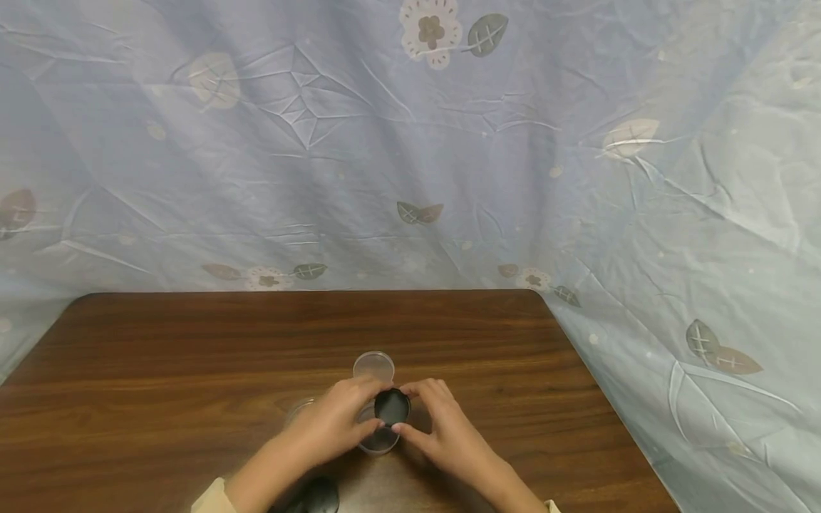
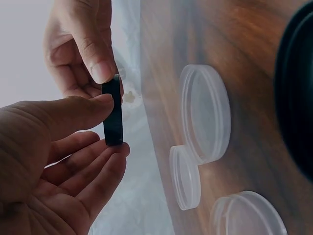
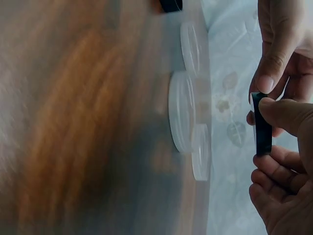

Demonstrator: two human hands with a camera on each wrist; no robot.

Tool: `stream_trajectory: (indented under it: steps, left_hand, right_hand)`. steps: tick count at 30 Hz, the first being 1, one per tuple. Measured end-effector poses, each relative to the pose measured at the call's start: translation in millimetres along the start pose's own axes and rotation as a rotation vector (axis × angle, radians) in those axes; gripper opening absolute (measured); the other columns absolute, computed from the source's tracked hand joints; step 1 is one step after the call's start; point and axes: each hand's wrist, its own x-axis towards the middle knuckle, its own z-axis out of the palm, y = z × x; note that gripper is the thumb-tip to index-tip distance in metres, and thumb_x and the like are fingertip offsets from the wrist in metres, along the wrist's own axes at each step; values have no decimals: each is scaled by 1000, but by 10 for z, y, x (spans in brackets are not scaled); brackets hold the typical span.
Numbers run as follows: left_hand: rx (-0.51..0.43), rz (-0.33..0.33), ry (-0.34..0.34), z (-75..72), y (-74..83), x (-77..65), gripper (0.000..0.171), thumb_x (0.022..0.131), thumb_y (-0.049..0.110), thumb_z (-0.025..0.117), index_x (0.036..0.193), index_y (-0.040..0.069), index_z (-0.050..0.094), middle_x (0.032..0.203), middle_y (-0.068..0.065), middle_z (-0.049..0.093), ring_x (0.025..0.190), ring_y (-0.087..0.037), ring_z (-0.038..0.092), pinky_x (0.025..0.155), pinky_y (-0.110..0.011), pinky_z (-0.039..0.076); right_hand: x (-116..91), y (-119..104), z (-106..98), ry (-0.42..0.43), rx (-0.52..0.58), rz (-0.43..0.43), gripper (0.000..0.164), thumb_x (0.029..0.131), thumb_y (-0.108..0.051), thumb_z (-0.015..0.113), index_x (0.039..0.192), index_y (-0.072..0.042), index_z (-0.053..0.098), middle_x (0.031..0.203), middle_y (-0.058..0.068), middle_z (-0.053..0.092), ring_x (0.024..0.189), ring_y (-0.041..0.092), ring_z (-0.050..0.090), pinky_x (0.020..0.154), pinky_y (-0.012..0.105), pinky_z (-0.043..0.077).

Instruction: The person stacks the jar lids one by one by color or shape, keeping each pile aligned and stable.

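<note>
Both hands hold a small black round disc [image 1: 392, 407] with a thin, flat edge above the table. My left hand [image 1: 330, 422] pinches its left side between thumb and fingers. On the opposite side, my right hand [image 1: 444, 429] pinches it the same way. Seen edge-on in the left wrist view, the black disc [image 2: 113, 115] stands between the thumbs and fingertips. Beneath the disc sits a clear round plastic dish [image 1: 380, 445], partly covered by it and the left hand. A smaller clear dish [image 1: 374, 363] lies just beyond the hands.
Another clear dish [image 1: 300, 407] is mostly hidden behind the left hand. A larger black round object [image 1: 321, 494] lies at the near edge of view, partly hidden by the left forearm. Patterned cloth [image 1: 410, 157] hangs behind the wooden table [image 1: 192, 356] and along its right side.
</note>
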Motion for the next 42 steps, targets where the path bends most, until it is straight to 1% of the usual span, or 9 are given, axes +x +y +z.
stream_trajectory:
  steps: [7, 14, 20, 22, 25, 27, 32, 36, 42]
  left_hand:
    - [7, -22, 6, 29, -7, -132, 51, 86, 4, 83, 132, -3, 65, 132, -21, 70, 117, -35, 72, 94, -42, 63]
    - [9, -15, 30, 40, -42, -288, 51, 86, 5, 83, 133, -2, 65, 133, -16, 71, 118, -31, 72, 92, -41, 63]
    - [5, -36, 38, 37, -62, -432, 51, 89, 11, 82, 136, 1, 65, 129, -10, 72, 114, -27, 73, 90, -41, 63]
    - [-2, -47, 32, 41, -68, -483, 50, 90, 13, 81, 136, 1, 64, 130, -9, 72, 114, -26, 72, 90, -40, 63]
    - [-13, -60, 16, 51, -85, -558, 50, 92, 15, 81, 137, 3, 64, 132, -10, 70, 115, -28, 72, 89, -39, 63]
    - [-16, -63, 8, 59, -101, -597, 51, 92, 17, 81, 138, 3, 64, 134, -11, 70, 115, -31, 71, 88, -40, 63]
    - [-24, -74, -15, 84, -145, -656, 54, 93, 21, 80, 140, 2, 62, 136, -14, 69, 118, -37, 69, 89, -44, 63]
    - [10, -32, 18, 90, -183, -703, 54, 93, 24, 81, 138, 1, 63, 134, -13, 70, 117, -35, 70, 89, -42, 63]
    - [104, 114, 132, 180, -314, -811, 58, 84, 19, 88, 132, -2, 65, 123, -13, 73, 106, -28, 73, 80, -31, 63]
  right_hand:
    - [-49, -61, 86, -23, -19, -6, 46, 95, -31, 78, 133, -14, 59, 128, -4, 64, 120, 19, 57, 108, 39, 54]
    - [-85, -113, 160, -62, -6, -16, 47, 97, -39, 73, 134, -13, 59, 129, -3, 63, 120, 14, 54, 107, 37, 54]
    - [-108, -168, 215, -97, 12, -24, 49, 99, -44, 70, 135, -14, 58, 131, -4, 62, 125, 12, 53, 115, 47, 50]
    - [-120, -182, 238, -108, 13, -38, 49, 100, -45, 68, 137, -15, 56, 133, -4, 61, 125, 10, 52, 115, 43, 51]
    - [-133, -198, 276, -124, 25, -72, 49, 101, -44, 67, 137, -14, 55, 134, -2, 60, 120, 11, 52, 104, 31, 55]
    - [-141, -206, 301, -130, 28, -94, 49, 101, -44, 65, 137, -12, 54, 133, -1, 60, 118, 12, 52, 101, 27, 55]
    - [-153, -216, 349, -124, 38, -118, 47, 102, -43, 65, 136, -13, 54, 133, -2, 61, 119, 11, 51, 100, 27, 55]
    - [-145, -237, 380, -115, 43, -142, 44, 102, -41, 66, 135, -14, 55, 134, -4, 62, 123, 11, 52, 103, 28, 55]
    - [-143, -272, 442, -107, 20, -196, 43, 101, -38, 69, 133, -11, 57, 132, -1, 63, 123, 13, 54, 103, 29, 55]
